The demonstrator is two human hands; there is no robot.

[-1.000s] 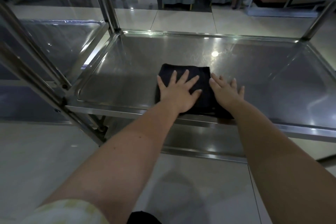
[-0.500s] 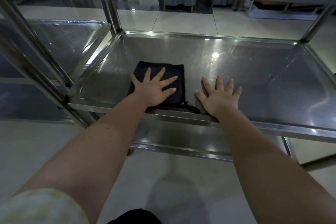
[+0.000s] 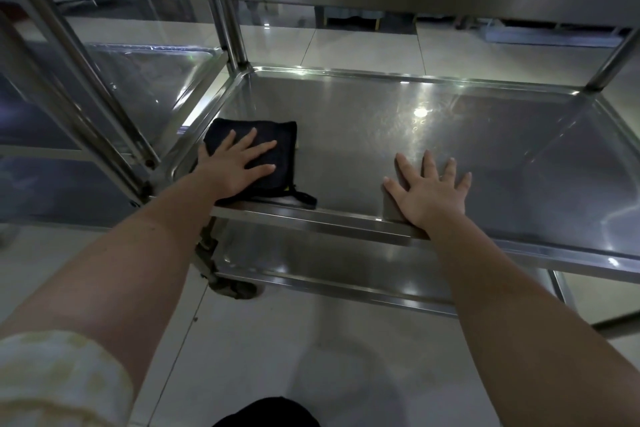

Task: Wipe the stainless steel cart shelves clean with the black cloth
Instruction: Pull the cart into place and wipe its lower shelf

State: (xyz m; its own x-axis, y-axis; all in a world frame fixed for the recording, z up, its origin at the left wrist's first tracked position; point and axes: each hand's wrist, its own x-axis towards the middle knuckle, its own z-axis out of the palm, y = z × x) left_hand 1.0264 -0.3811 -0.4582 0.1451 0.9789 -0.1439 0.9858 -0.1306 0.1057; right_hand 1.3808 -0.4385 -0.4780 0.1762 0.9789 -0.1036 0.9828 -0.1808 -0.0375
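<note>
Your left hand (image 3: 239,168) lies flat with fingers spread, pressing the folded black cloth (image 3: 285,142) into the front left corner of the middle shelf (image 3: 346,222) — likely to work along the raised rim. Your right hand (image 3: 429,192), flat and holding nothing, rests by the front edge — probably steadying the cart

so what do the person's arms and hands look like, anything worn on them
The left hand and right hand are bare: no gloves, rings or watch show. Both forearms are uncovered. A pale cream sleeve with a faint yellowish pattern ends near the left elbow; no sleeve shows on the right arm.
</note>
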